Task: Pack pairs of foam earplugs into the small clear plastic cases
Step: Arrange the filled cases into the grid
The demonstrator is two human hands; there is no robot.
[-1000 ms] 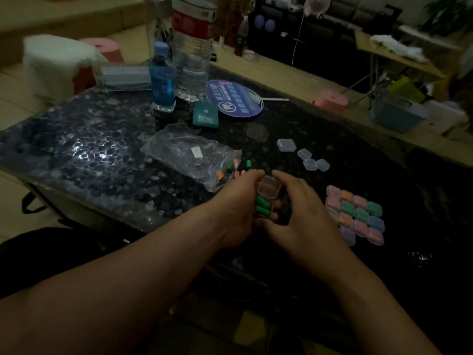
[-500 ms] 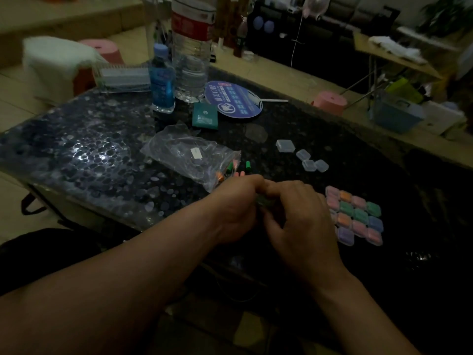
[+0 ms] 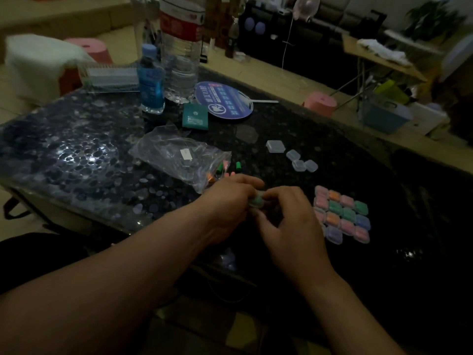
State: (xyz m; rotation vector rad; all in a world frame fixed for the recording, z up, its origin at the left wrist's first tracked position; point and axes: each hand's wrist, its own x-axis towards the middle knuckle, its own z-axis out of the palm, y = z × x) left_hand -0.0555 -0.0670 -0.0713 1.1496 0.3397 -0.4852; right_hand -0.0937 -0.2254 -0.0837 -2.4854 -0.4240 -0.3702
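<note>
Both hands meet over the dark table's near edge. My left hand (image 3: 230, 201) and my right hand (image 3: 286, 221) pinch one small clear case (image 3: 258, 201) with green earplugs inside; its lid looks closed. A clear plastic bag (image 3: 179, 157) lies behind my left hand, with loose green, pink and orange earplugs (image 3: 225, 170) spilling at its mouth. Several filled cases (image 3: 343, 213) sit in a block to the right. Three empty small cases (image 3: 302, 162) and a larger clear case (image 3: 275, 146) lie further back.
At the back of the pebble-patterned table (image 3: 76, 155) stand a blue bottle (image 3: 151, 80) and a large water bottle (image 3: 180, 55), beside a round blue fan (image 3: 225, 101) and a green packet (image 3: 195, 120). A clear rack (image 3: 110, 78) sits at the far left.
The case's lid stood open above the green earplugs a second ago; the lid is now down and both hands pinch the case between them, slightly lower.
</note>
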